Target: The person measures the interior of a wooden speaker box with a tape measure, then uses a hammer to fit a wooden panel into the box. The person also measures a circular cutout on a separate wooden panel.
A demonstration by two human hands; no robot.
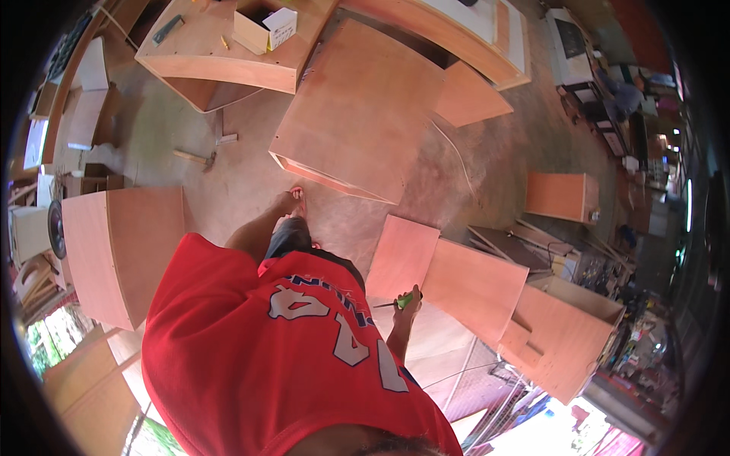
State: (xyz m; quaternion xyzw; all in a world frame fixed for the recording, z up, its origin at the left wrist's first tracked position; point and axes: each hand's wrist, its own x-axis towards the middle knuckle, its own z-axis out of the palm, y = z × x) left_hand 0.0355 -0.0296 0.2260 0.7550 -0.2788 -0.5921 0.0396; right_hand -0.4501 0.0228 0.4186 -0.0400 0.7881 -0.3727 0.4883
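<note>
My right hand (412,302) is closed around the green handle of a screwdriver (404,301), its thin shaft pointing left. Just beyond that hand lie flat reddish wooden panels (473,285). On the other side, my left arm reaches forward and down past my red shirt, in front of my leg. My left hand (288,202) is small and merges with the leg and the sandalled foot there, so its fingers cannot be made out. A large wooden cabinet box (353,106) stands on the floor ahead of both hands.
A hammer (193,157) lies on the concrete floor (236,178). Ahead left, a wooden unit (220,57) carries an open carton (262,29) and a hand tool (167,29). Wooden boxes stand left (125,251) and right (559,196). Another person (620,95) is far right.
</note>
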